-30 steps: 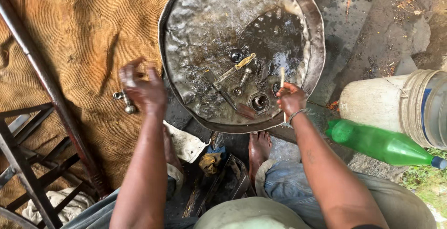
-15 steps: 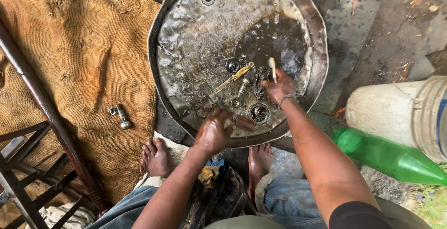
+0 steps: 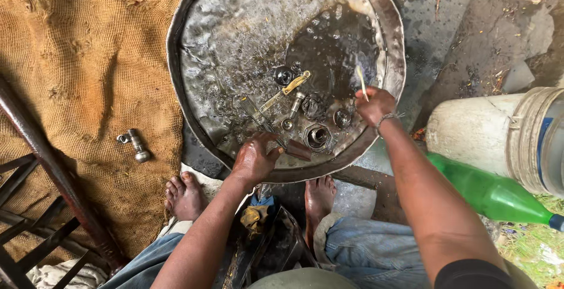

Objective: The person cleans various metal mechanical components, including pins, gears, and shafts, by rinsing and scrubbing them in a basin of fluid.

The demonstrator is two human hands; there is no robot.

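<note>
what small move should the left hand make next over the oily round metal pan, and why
Probably close the left hand on the dark flat metal tool and lift it clear. Its fingers already rest at the tool's near end in the oily round metal pan, while the right hand holds a thin pale brush above the dark liquid.

Outdoors, in flat daylight, on wet, grimy concrete ground (image 3: pixel 470 24). Left of the white plastic bucket (image 3: pixel 470 130), well apart: a brown burlap sack (image 3: pixel 88 71) spread flat, crossed by a dark metal frame (image 3: pixel 41 165) at its lower edge. Just below the bucket: a green plastic bottle (image 3: pixel 493 195) on its side, then a patch of grass (image 3: pixel 534 248).
</note>
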